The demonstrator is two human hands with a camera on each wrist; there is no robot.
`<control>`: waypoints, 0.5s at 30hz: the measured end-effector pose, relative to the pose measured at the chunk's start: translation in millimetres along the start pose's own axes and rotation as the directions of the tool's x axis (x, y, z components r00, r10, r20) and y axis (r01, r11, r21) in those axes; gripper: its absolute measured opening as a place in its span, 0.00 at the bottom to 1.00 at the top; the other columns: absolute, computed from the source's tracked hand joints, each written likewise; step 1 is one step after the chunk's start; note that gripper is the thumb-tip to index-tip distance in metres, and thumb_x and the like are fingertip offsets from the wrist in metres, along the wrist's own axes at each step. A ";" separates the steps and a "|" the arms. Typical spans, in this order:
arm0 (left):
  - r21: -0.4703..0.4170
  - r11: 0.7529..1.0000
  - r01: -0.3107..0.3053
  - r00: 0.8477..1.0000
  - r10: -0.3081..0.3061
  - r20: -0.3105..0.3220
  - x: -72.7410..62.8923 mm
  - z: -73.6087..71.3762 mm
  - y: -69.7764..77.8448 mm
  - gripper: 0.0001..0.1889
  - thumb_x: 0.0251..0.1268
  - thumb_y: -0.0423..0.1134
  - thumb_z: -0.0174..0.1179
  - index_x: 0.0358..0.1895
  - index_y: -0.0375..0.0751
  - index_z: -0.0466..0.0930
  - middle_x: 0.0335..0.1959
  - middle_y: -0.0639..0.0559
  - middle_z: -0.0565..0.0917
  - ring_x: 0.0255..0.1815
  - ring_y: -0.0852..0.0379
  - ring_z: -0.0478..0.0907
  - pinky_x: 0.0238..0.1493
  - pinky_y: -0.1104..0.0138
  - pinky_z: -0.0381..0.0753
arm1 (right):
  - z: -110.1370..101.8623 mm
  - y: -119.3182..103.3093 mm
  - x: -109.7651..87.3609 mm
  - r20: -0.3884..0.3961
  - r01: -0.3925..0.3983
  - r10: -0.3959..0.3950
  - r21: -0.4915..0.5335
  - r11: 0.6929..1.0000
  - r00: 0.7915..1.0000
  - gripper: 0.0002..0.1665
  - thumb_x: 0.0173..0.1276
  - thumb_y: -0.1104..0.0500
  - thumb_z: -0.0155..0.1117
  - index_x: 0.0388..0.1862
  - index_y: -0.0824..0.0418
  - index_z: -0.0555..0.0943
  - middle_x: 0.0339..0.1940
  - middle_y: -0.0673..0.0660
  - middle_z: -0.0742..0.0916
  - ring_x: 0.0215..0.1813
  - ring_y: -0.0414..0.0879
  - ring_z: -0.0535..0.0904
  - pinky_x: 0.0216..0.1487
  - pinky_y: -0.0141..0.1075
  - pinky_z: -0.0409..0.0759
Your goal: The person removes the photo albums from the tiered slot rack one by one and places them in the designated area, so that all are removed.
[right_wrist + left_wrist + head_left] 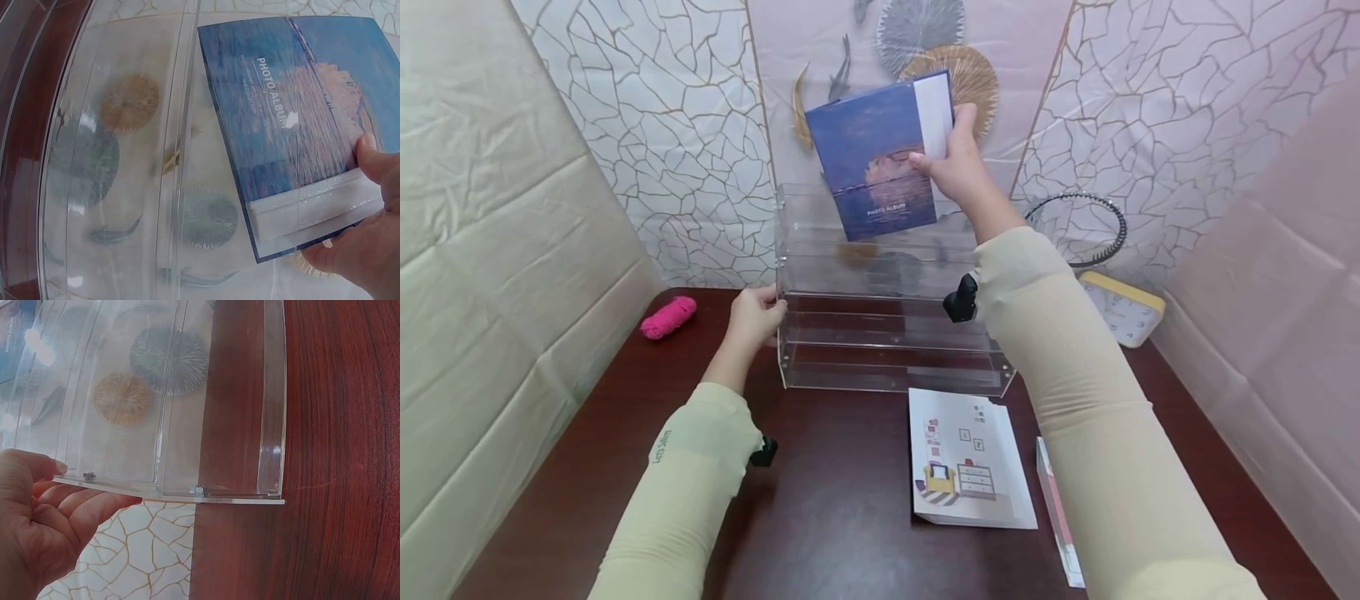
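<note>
A blue photo album [872,150] with a white spine strip is held up by my right hand [958,162], thumb on its cover and fingers behind. It tilts over the top of a clear acrylic tiered rack [850,275], its lower part overlapping the rack's upper tier in the head view. In the right wrist view the album [275,112] shows its printed title. My left hand [752,321] grips the rack's left side panel, and in the left wrist view the thumb lies inside the panel [169,492] with the fingers outside.
A white illustrated book [966,458] lies in front of the rack, with a pink-and-white book [1058,512] to its right. Pink yarn [668,317] sits at the back left. A yellow-edged clock [1123,308] and a dark beaded hoop [1120,225] are at the back right.
</note>
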State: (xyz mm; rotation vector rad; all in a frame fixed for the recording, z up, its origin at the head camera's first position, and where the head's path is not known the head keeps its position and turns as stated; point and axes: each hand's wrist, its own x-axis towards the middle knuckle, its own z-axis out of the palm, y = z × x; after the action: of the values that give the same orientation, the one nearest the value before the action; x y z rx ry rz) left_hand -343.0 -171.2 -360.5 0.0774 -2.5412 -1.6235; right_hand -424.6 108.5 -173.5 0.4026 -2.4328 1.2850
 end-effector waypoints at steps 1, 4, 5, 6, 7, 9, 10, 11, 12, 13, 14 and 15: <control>-0.005 1.000 0.003 1.000 -0.003 0.002 -0.6 0.6 -0.4 0.24 0.67 0.34 0.51 0.66 0.42 0.66 0.43 0.33 0.78 0.31 0.47 0.79 0.27 0.53 0.87 | -0.1 0.7 0.1 -0.002 -0.001 0.002 0.014 1.000 1.000 0.42 0.61 0.60 0.66 0.61 0.62 0.47 0.61 0.60 0.65 0.61 0.44 0.63 0.62 0.21 0.62; -0.015 1.000 0.011 1.000 -0.011 0.009 -2.0 1.6 -1.4 0.24 0.67 0.34 0.51 0.66 0.42 0.66 0.45 0.33 0.77 0.34 0.44 0.79 0.27 0.53 0.87 | -0.8 2.5 0.6 -0.017 -0.024 0.025 0.065 0.998 1.000 0.42 0.60 0.61 0.67 0.61 0.61 0.48 0.61 0.59 0.65 0.60 0.42 0.62 0.60 0.20 0.63; -0.018 1.000 0.012 1.000 -0.012 0.008 -2.2 1.7 -1.6 0.24 0.67 0.34 0.51 0.67 0.42 0.66 0.45 0.32 0.77 0.36 0.43 0.79 0.27 0.53 0.87 | -1.5 3.0 1.1 -0.023 -0.034 0.036 0.078 0.996 0.999 0.42 0.60 0.61 0.67 0.61 0.60 0.48 0.61 0.58 0.65 0.60 0.42 0.62 0.60 0.20 0.63; -0.018 1.000 0.013 1.000 -0.013 0.006 -2.2 1.7 -2.0 0.24 0.67 0.34 0.51 0.66 0.42 0.66 0.46 0.33 0.77 0.37 0.42 0.79 0.27 0.53 0.87 | -2.7 3.2 1.5 -0.033 -0.039 0.042 0.085 0.996 0.999 0.42 0.59 0.61 0.67 0.60 0.60 0.49 0.61 0.57 0.66 0.60 0.41 0.62 0.59 0.19 0.63; -0.018 1.000 0.013 1.000 -0.013 0.004 -2.1 1.6 -2.1 0.24 0.67 0.34 0.51 0.66 0.42 0.66 0.47 0.33 0.77 0.38 0.42 0.79 0.28 0.53 0.87 | -4.1 3.2 2.2 -0.044 -0.041 0.045 0.092 0.995 0.998 0.41 0.59 0.61 0.68 0.60 0.60 0.50 0.60 0.56 0.66 0.60 0.41 0.62 0.59 0.18 0.63; -0.019 1.000 0.011 1.000 -0.011 0.001 -1.5 1.2 -2.2 0.24 0.67 0.34 0.51 0.66 0.42 0.66 0.48 0.33 0.77 0.40 0.40 0.79 0.27 0.54 0.87 | -8.1 2.1 4.0 -0.063 -0.036 0.043 0.108 0.993 0.997 0.40 0.59 0.61 0.68 0.59 0.59 0.50 0.59 0.54 0.66 0.60 0.40 0.61 0.58 0.16 0.62; -0.019 1.000 0.010 1.000 -0.010 0.000 -1.1 1.0 -2.2 0.24 0.67 0.34 0.50 0.66 0.42 0.66 0.48 0.33 0.77 0.41 0.40 0.79 0.27 0.53 0.87 | -10.5 1.2 4.6 -0.069 -0.031 0.039 0.115 0.993 0.997 0.40 0.59 0.61 0.68 0.58 0.59 0.51 0.59 0.54 0.66 0.60 0.39 0.61 0.58 0.16 0.62; -0.017 1.000 0.007 1.000 -0.007 -0.003 -0.6 0.7 -2.2 0.24 0.67 0.34 0.50 0.66 0.42 0.66 0.48 0.33 0.77 0.40 0.39 0.79 0.27 0.53 0.87 | -13.2 0.2 5.1 -0.075 -0.024 0.033 0.128 0.992 0.997 0.39 0.59 0.62 0.68 0.58 0.58 0.51 0.59 0.53 0.66 0.60 0.40 0.61 0.57 0.16 0.63; -0.014 1.000 0.003 1.000 -0.003 -0.009 0.0 0.5 -2.2 0.24 0.67 0.34 0.51 0.66 0.42 0.67 0.47 0.33 0.77 0.39 0.39 0.79 0.27 0.53 0.87 | -15.8 -0.8 5.4 -0.080 -0.012 0.023 0.143 0.990 0.997 0.39 0.59 0.63 0.68 0.58 0.58 0.51 0.58 0.52 0.66 0.60 0.40 0.61 0.57 0.16 0.63; -0.011 1.000 -0.002 1.000 0.002 -0.012 0.5 0.2 -2.3 0.24 0.66 0.34 0.51 0.66 0.42 0.67 0.46 0.33 0.77 0.38 0.39 0.80 0.27 0.53 0.87 | -18.3 -1.9 5.4 -0.081 -0.006 0.020 0.162 0.987 0.997 0.38 0.59 0.63 0.67 0.58 0.58 0.51 0.58 0.52 0.66 0.60 0.40 0.62 0.57 0.17 0.64; -0.006 1.000 -0.008 1.000 0.008 -0.015 1.0 0.1 -2.5 0.24 0.66 0.34 0.51 0.66 0.42 0.67 0.46 0.33 0.78 0.36 0.40 0.80 0.26 0.53 0.87 | -21.0 -3.0 5.0 -0.078 -0.006 0.020 0.185 0.983 0.997 0.38 0.59 0.64 0.67 0.58 0.57 0.51 0.58 0.51 0.66 0.60 0.40 0.62 0.57 0.18 0.65; -0.001 1.000 -0.013 1.000 0.013 -0.015 1.5 0.1 -2.8 0.24 0.66 0.34 0.51 0.66 0.42 0.67 0.45 0.33 0.78 0.34 0.40 0.80 0.27 0.52 0.87 | -23.7 -4.0 4.1 -0.076 -0.010 0.025 0.195 0.981 0.997 0.38 0.60 0.63 0.67 0.58 0.56 0.51 0.58 0.51 0.66 0.60 0.41 0.63 0.57 0.20 0.67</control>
State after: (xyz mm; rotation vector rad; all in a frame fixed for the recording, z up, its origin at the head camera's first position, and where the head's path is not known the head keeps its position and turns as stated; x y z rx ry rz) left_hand -344.6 -172.4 -362.9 0.0719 -2.5245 -1.6139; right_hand -422.4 125.8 -156.4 0.3749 -2.2588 1.5239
